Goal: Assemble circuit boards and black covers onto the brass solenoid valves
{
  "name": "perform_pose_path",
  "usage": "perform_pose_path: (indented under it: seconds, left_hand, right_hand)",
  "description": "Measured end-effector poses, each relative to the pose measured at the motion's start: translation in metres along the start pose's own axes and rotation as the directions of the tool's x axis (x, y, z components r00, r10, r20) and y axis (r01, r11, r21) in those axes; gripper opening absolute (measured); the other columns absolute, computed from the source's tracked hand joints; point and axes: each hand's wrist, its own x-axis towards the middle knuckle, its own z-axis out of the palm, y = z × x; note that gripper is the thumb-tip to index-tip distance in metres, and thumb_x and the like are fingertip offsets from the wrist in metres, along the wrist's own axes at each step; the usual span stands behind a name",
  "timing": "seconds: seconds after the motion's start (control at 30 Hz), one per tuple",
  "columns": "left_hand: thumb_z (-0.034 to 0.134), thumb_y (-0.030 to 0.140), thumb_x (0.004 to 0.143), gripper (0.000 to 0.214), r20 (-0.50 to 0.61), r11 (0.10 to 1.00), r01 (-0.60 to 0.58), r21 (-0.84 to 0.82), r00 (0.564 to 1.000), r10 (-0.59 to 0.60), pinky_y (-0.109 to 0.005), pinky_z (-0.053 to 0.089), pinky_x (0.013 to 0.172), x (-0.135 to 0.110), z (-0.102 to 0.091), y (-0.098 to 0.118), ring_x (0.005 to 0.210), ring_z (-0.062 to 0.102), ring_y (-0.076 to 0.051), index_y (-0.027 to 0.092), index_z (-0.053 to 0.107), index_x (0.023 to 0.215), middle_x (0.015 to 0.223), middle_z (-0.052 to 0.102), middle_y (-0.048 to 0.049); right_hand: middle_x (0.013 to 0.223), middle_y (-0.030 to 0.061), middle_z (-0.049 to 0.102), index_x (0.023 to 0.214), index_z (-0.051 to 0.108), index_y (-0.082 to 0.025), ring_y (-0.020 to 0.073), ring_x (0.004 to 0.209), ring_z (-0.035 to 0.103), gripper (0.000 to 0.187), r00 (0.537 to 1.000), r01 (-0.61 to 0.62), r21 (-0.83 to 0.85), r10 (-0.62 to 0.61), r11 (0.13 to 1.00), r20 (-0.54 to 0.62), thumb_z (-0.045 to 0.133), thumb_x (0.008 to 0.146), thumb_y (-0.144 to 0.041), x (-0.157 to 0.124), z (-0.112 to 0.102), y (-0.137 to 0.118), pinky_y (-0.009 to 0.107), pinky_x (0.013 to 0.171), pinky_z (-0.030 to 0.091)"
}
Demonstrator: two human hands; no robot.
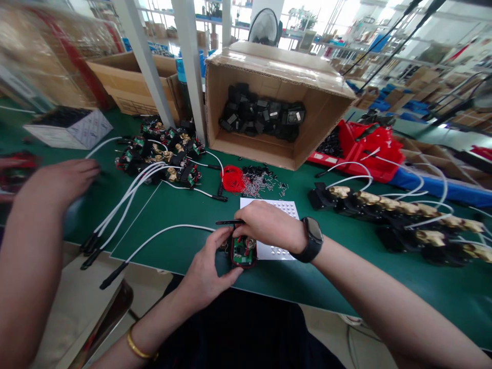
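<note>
My left hand (209,269) grips a small black-cased device (244,252) by its side, thumb at its near end. The device is open at the top, with a green circuit board, red wires and some brass showing. A white cable (169,226) with a black plug runs left from it. My right hand (265,223) is bent over the far end of the device, fingers closed. A thin black tool (229,222) sticks out leftward from these fingers; its working end is hidden. Under my right wrist lies a white perforated sheet (284,252).
Loose screws (257,185) and red rings (232,179) lie ahead. Open devices (165,154) with white cables sit left; closed ones with brass fittings (388,204) line the right. A cardboard box (261,146) holds black housings. Another person's arm (46,205) reaches in at left.
</note>
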Motion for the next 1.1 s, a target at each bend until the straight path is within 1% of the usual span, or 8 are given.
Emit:
perform_pose_path:
  seconds: [0.23,0.4,0.5,0.7,0.83,0.93,1.03,1.1]
  left_hand:
    - [0.063,0.022,0.074,0.06,0.006,0.987,-0.103,0.121,0.995,0.103,-0.041,0.04,0.101,0.003,-0.003,0.0,0.119,0.048,-0.023,0.025,0.035,0.126,0.128,0.049,-0.0078]
    - [0.06,0.023,0.076,0.053,0.043,0.963,-0.159,0.219,0.987,0.153,-0.041,0.04,0.103,0.005,-0.006,0.0,0.12,0.048,-0.022,0.025,0.042,0.125,0.13,0.05,-0.0067]
    - [0.059,0.023,0.076,0.053,0.046,0.95,-0.183,0.253,0.983,0.177,-0.041,0.04,0.102,0.006,-0.007,0.0,0.119,0.048,-0.023,0.023,0.041,0.126,0.13,0.05,-0.0088]
    - [0.058,0.024,0.077,0.056,0.027,0.952,-0.173,0.25,0.985,0.172,-0.041,0.042,0.101,0.005,-0.002,-0.004,0.118,0.05,-0.023,0.023,0.036,0.128,0.13,0.05,-0.0101]
    - [0.056,0.03,0.079,0.058,0.025,0.983,-0.096,0.156,0.995,0.094,-0.042,0.04,0.101,0.0,-0.002,-0.006,0.12,0.048,-0.025,0.023,0.03,0.131,0.132,0.047,-0.0107]
    - [0.044,0.039,0.086,0.056,-0.001,0.999,0.005,-0.036,1.0,-0.005,-0.041,0.039,0.1,0.006,-0.009,0.004,0.119,0.048,-0.024,0.022,0.023,0.135,0.13,0.05,-0.0117]
    - [0.032,0.042,0.091,0.039,-0.04,0.967,0.173,-0.187,0.982,-0.183,-0.035,0.048,0.083,0.025,-0.016,0.019,0.1,0.06,-0.022,0.019,0.043,0.121,0.109,0.063,-0.0095]
    - [0.04,0.043,0.088,0.032,-0.007,0.959,0.214,-0.188,0.976,-0.219,-0.03,0.05,0.07,0.04,-0.019,0.027,0.084,0.063,-0.02,0.017,0.056,0.098,0.091,0.066,-0.0062]
  right_hand:
    - [0.069,0.0052,0.063,0.076,0.065,-0.015,0.0145,0.062,0.056,0.009,0.998,0.059,-0.076,-0.059,0.995,0.005,0.058,0.082,-0.018,0.001,0.001,-0.001,0.026,0.048,0.02]
    - [0.072,0.0037,0.065,0.076,0.065,-0.016,0.0149,0.068,0.057,0.006,0.999,0.027,0.143,-0.029,0.989,0.014,0.059,0.078,-0.014,-0.005,0.006,0.011,0.024,0.053,0.027]
    - [0.08,0.0041,0.066,0.083,0.064,-0.015,0.0139,0.072,0.057,0.009,0.999,-0.052,0.36,0.05,0.931,0.014,0.057,0.079,-0.013,-0.016,0.013,0.02,0.022,0.06,0.034]
    - [0.07,0.0025,0.066,0.081,0.06,-0.014,0.0101,0.058,0.053,0.02,0.981,-0.196,0.698,0.142,0.689,0.135,0.046,0.088,-0.026,-0.043,0.03,0.025,0.021,0.057,0.038]
    - [0.068,0.002,0.066,0.089,0.055,-0.016,0.0048,0.034,0.031,0.037,0.936,-0.35,0.879,0.164,0.324,0.312,0.035,0.091,-0.047,-0.05,0.049,0.018,0.017,0.033,0.022]
    - [0.064,0.0009,0.065,0.095,0.051,-0.017,0.0039,0.031,0.022,0.04,0.922,-0.366,0.924,0.18,0.109,0.344,0.034,0.089,-0.053,-0.05,0.06,0.009,0.015,0.03,0.016]
    - [0.061,0.0005,0.064,0.092,0.048,-0.018,0.004,0.031,0.021,0.038,0.915,-0.345,0.938,0.234,0.037,0.327,0.035,0.089,-0.053,-0.05,0.061,0.001,0.014,0.028,0.016]
    - [0.06,0.0004,0.064,0.092,0.047,-0.018,0.0038,0.03,0.021,0.036,0.903,-0.357,0.934,0.265,0.023,0.338,0.035,0.089,-0.052,-0.05,0.059,-0.004,0.014,0.028,0.017]
